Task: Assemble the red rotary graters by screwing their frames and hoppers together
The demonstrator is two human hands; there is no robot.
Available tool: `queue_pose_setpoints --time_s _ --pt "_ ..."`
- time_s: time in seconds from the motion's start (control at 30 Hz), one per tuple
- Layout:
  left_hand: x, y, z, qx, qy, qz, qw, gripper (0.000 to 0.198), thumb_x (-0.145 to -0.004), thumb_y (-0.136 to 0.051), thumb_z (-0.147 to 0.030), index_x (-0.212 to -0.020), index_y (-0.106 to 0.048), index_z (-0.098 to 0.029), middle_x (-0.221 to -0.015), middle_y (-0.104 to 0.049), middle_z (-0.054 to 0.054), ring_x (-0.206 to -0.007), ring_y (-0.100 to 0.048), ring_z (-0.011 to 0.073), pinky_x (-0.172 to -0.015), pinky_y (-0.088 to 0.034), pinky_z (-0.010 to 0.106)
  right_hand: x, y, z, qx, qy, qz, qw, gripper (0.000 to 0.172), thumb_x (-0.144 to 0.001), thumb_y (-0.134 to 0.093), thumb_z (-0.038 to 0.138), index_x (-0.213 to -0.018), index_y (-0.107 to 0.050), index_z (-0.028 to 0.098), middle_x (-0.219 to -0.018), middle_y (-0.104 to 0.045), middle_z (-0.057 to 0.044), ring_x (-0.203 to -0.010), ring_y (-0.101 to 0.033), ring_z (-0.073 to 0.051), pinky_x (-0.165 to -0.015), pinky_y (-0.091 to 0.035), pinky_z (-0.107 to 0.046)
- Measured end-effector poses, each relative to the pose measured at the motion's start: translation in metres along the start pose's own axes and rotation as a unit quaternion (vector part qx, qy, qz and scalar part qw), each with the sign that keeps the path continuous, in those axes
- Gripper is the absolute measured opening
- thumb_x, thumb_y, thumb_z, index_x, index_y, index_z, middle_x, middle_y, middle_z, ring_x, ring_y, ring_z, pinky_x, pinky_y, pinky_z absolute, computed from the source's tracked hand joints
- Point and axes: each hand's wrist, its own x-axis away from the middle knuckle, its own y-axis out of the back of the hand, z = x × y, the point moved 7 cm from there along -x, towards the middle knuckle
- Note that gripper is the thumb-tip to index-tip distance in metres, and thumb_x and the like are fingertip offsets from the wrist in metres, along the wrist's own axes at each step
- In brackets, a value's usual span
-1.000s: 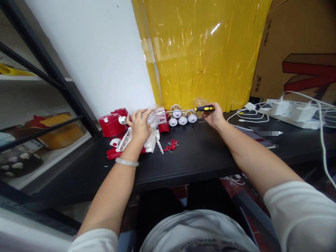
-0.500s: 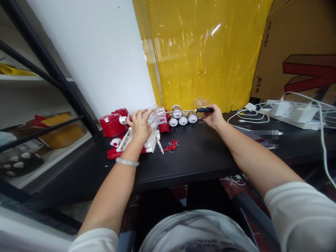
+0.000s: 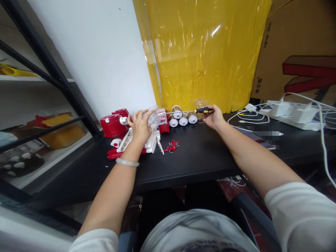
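Note:
My right hand (image 3: 214, 118) is closed on the black and yellow handle of a screwdriver (image 3: 203, 110). Its long shaft points left, and the tip runs into a clear plastic cup-shaped part (image 3: 160, 116). My left hand (image 3: 141, 126) grips that clear part from the left, its fingers curled over it. Against this hand's left side is a white fitting (image 3: 123, 120) in front of a red housing (image 3: 111, 126). Under the wrist lie white plastic pieces (image 3: 152, 143) and a long red part (image 3: 112, 154). Where the screwdriver tip meets the part cannot be made out.
Several metallic cylinders with white ends (image 3: 183, 120) are stacked behind the shaft. Small red pieces and screws (image 3: 172, 146) lie on the black table (image 3: 194, 154). Another clear part (image 3: 201, 103) stands at the back. White cables and a power strip (image 3: 296, 119) are on the right.
The screwdriver handle has turned a little in my right hand, showing its yellow stripes differently. Both hands stay almost where they were.

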Motion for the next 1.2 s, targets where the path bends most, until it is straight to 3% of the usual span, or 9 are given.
queue_pose_setpoints --time_s 0.23,0.33,0.47,0.6,0.73,0.83,0.93,1.07,1.2 --pt "0.001 -0.001 -0.002 0.012 -0.005 0.009 1.000 0.074 -0.073 -0.056 0.001 -0.137 -0.057 -0.036 -0.141 -0.058 0.008 -0.136 -0.042 0.0349 -0.120 -0.009 0.062 -0.008 0.008 0.003 0.053 0.057 -0.040 0.996 0.049 -0.083 -0.064 0.067 -0.070 -0.044 0.025 -0.044 -0.041 0.009 -0.034 -0.035 -0.009 -0.036 -0.032 -0.023" --pt "0.001 -0.001 -0.001 0.005 -0.003 0.012 1.000 0.074 -0.073 -0.056 0.000 -0.138 -0.057 -0.036 -0.141 -0.058 0.008 -0.137 -0.042 0.0345 -0.121 -0.008 0.061 -0.012 0.009 0.003 0.079 0.078 -0.031 0.993 0.041 -0.084 -0.071 0.054 -0.071 -0.045 0.025 -0.040 -0.030 0.012 -0.033 -0.028 -0.008 -0.035 -0.029 -0.021" --pt "0.001 -0.002 0.002 -0.011 -0.005 0.007 1.000 0.073 -0.074 -0.057 -0.001 -0.138 -0.056 -0.036 -0.140 -0.058 0.007 -0.136 -0.042 0.0333 -0.121 -0.009 0.060 -0.011 0.008 0.002 0.037 0.049 -0.014 0.998 0.028 -0.083 -0.070 0.038 -0.072 -0.048 0.024 -0.050 -0.047 0.008 -0.041 -0.042 -0.009 -0.042 -0.040 -0.021" --pt "0.002 -0.003 0.001 -0.003 -0.010 0.009 1.000 0.074 -0.074 -0.056 0.000 -0.139 -0.056 -0.036 -0.141 -0.058 0.007 -0.136 -0.042 0.0337 -0.120 -0.010 0.061 -0.009 0.004 0.002 0.011 0.026 0.005 1.000 0.029 -0.085 -0.064 0.046 -0.074 -0.049 0.024 -0.060 -0.058 0.004 -0.046 -0.051 -0.011 -0.045 -0.043 -0.024" --pt "0.001 -0.002 0.001 -0.010 -0.008 0.006 1.000 0.075 -0.073 -0.057 0.001 -0.138 -0.057 -0.036 -0.140 -0.059 0.007 -0.135 -0.042 0.0333 -0.120 -0.011 0.060 -0.010 0.010 0.003 0.066 0.056 -0.039 0.996 0.039 -0.088 -0.062 0.059 -0.074 -0.047 0.025 -0.046 -0.044 0.008 -0.036 -0.038 -0.010 -0.039 -0.037 -0.024" --pt "0.001 -0.001 0.002 -0.014 -0.003 0.006 1.000 0.075 -0.072 -0.058 0.001 -0.138 -0.057 -0.035 -0.140 -0.059 0.007 -0.135 -0.042 0.0335 -0.120 -0.011 0.060 -0.010 0.008 0.004 0.095 0.070 -0.023 0.993 0.034 -0.088 -0.067 0.046 -0.072 -0.045 0.025 -0.040 -0.030 0.012 -0.033 -0.029 -0.009 -0.039 -0.037 -0.023" --pt "0.001 -0.002 0.002 -0.013 -0.004 0.007 1.000 0.075 -0.073 -0.058 0.001 -0.138 -0.057 -0.036 -0.140 -0.059 0.006 -0.135 -0.042 0.0336 -0.119 -0.011 0.061 -0.009 0.006 0.002 0.059 0.040 0.000 0.997 0.029 -0.087 -0.066 0.037 -0.071 -0.046 0.024 -0.044 -0.040 0.009 -0.036 -0.035 -0.008 -0.041 -0.039 -0.022" --pt "0.001 -0.002 0.001 -0.011 -0.012 0.006 1.000 0.073 -0.075 -0.057 0.000 -0.138 -0.057 -0.036 -0.141 -0.059 0.007 -0.135 -0.042 0.0339 -0.119 -0.011 0.061 -0.009 0.006 0.004 0.016 0.027 0.014 0.999 0.036 -0.086 -0.064 0.051 -0.072 -0.048 0.023 -0.055 -0.054 0.005 -0.043 -0.048 -0.010 -0.044 -0.044 -0.024" --pt "0.001 -0.001 0.000 -0.013 -0.014 0.000 1.000 0.072 -0.076 -0.059 -0.001 -0.139 -0.057 -0.036 -0.140 -0.059 0.007 -0.134 -0.043 0.0340 -0.119 -0.011 0.061 -0.014 0.009 0.007 0.064 0.074 -0.004 0.995 0.051 -0.080 -0.066 0.070 -0.072 -0.044 0.025 -0.046 -0.042 0.009 -0.035 -0.039 -0.009 -0.037 -0.037 -0.023"
